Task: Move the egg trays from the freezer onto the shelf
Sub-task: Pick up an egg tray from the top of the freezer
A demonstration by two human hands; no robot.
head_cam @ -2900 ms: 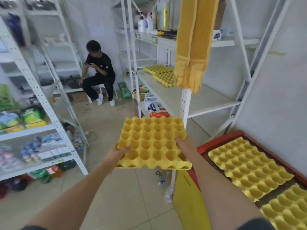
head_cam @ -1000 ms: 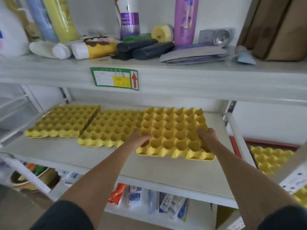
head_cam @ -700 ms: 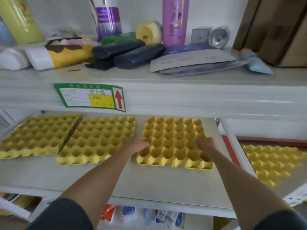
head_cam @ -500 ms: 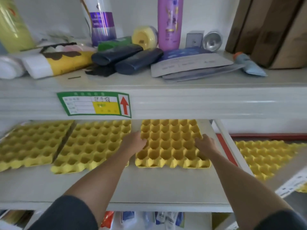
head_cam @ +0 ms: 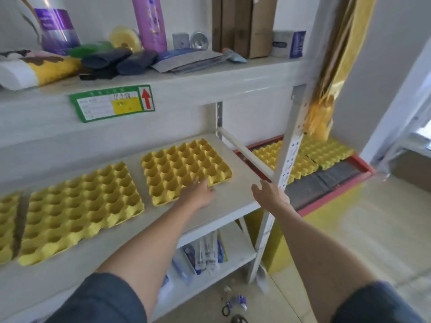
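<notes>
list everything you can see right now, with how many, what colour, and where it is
egg trays on shelf: three, yellow, middle shelf, side by side, leftmost cut off
egg trays on freezer: at least two, yellow, on the red-rimmed freezer, right
shelf label: one, green with red arrow, upper shelf edge
bottles: two, purple, upper shelf
cardboard boxes: brown, upper shelf
packets: several, lower shelf
left hand: open, on the rightmost shelf tray's front edge
right hand: open, empty, by the shelf's right corner

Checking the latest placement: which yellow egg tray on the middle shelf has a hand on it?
The rightmost egg tray, nearest the shelf's right end. The left hand rests on its front edge; the middle tray and the leftmost tray lie untouched.
</notes>
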